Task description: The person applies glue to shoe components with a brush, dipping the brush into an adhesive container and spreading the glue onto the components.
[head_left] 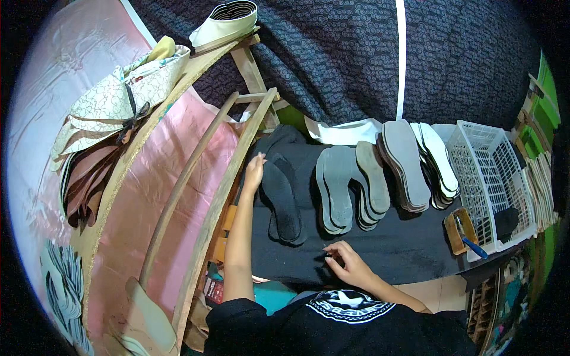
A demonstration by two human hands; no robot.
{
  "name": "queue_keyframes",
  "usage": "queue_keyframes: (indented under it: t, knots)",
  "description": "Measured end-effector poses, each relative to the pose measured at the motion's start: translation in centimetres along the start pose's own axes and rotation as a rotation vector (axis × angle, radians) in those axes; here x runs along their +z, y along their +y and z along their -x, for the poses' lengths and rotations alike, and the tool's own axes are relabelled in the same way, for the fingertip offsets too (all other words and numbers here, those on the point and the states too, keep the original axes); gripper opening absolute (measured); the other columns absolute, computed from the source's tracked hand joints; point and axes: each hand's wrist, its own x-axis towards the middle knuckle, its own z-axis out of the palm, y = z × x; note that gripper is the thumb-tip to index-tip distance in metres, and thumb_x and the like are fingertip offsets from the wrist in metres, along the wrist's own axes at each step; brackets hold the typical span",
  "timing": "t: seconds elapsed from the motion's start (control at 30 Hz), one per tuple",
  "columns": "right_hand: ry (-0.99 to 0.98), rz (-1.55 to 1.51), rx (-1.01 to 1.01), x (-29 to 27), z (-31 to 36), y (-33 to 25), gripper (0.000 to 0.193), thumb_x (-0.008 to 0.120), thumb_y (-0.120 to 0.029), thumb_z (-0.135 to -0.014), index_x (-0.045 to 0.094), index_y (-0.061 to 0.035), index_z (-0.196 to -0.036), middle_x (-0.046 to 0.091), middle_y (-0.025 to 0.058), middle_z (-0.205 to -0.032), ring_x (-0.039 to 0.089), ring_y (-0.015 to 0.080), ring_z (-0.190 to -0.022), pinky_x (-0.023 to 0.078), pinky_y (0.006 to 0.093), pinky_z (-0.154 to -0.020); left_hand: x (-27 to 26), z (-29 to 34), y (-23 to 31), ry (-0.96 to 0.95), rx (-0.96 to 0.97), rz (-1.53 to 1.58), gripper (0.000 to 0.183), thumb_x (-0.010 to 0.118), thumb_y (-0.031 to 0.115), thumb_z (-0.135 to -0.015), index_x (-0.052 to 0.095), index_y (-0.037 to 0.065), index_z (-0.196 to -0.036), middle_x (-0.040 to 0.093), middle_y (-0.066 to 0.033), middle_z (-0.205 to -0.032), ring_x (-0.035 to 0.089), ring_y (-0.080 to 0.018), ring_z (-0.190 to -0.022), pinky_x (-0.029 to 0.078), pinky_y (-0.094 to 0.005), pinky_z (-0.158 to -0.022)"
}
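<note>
My left hand [254, 173] is at the left edge of the dark cloth, beside the upper end of black shoe soles [282, 199]. Its fingers are bent and pressed together; whatever they hold, if anything, is hidden. Below the grey soles [337, 187], my right hand [351, 264] is closed in a pinch over the cloth. A small dark bit shows at its fingertips, too small to name. To the right of the grey soles lie brownish-grey soles [373, 178], a stack of light grey soles [406, 160] and white-topped soles [439, 157].
A white plastic basket [484, 178] stands at the right, with a brown box [460, 228] and blue-handled tool [475, 248] before it. Wooden rails [205, 237] border the left side. Beyond them are a cream shoe [225, 26], bundled shoe pieces [113, 113] and pink sheeting [154, 190].
</note>
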Motion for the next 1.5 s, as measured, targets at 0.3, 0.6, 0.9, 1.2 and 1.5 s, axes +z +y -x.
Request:
queue_keyframes:
  t: [0.3,0.6,0.9,1.2,1.5]
  knots:
    - [0.015,-0.030,0.031,0.1,-0.4,0.0,0.023,0.053,-0.012,-0.080,0.047,-0.0006,-0.098,0.046,0.0089,-0.089,0.050,0.0142,-0.074,0.041,0.0242,-0.063,0.4,-1.4,5.6,-0.074,-0.012,0.140,0.027,0.052,0.018,-0.080,0.060,-0.006,-0.087,0.062,-0.0116,-0.083,0.057,-0.0133,-0.077,0.042,-0.0235,-0.072]
    - [0.025,-0.075,0.070,0.3,-0.5,0.5,0.022,0.053,-0.014,-0.081,0.048,-0.0013,-0.098,0.047,0.0077,-0.089,0.050,0.0126,-0.073,0.042,0.0230,-0.063,-0.7,-1.5,5.9,-0.241,-0.109,-0.093,0.033,0.064,0.027,-0.072,0.062,-0.006,-0.072,0.055,-0.0015,-0.057,0.046,-0.0087,-0.052,0.039,-0.0243,-0.052]
    - [0.016,-0.175,0.114,-0.1,0.0,1.1,0.021,0.052,-0.016,-0.082,0.049,-0.0011,-0.097,0.048,0.0032,-0.081,0.046,0.0069,-0.066,0.038,0.0195,-0.057,-0.8,0.9,12.9,-0.344,0.044,0.027,0.021,0.061,0.016,-0.074,0.063,-0.005,-0.075,0.060,-0.0040,-0.073,0.050,-0.0063,-0.063,0.040,-0.0188,-0.058]
    - [0.285,-0.581,0.402,-5.2,4.0,4.0,0.020,0.047,-0.020,-0.085,0.049,-0.0048,-0.098,0.052,0.0004,-0.079,0.050,0.0069,-0.071,0.041,0.0198,-0.061,0.9,5.7,23.9,-0.658,0.270,0.318,0.011,0.056,0.005,-0.077,0.061,-0.004,-0.073,0.059,-0.0126,-0.095,0.053,-0.0124,-0.084,0.039,-0.0233,-0.075]
    - [0.723,-0.609,0.489,-10.1,10.7,3.4,0.020,0.044,-0.020,-0.086,0.050,-0.0037,-0.097,0.052,0.0008,-0.078,0.050,0.0067,-0.069,0.040,0.0187,-0.060,15.5,8.0,28.6,-0.976,0.288,0.429,0.015,0.054,0.008,-0.078,0.061,-0.005,-0.074,0.059,-0.0127,-0.095,0.054,-0.0140,-0.085,0.041,-0.0247,-0.076]
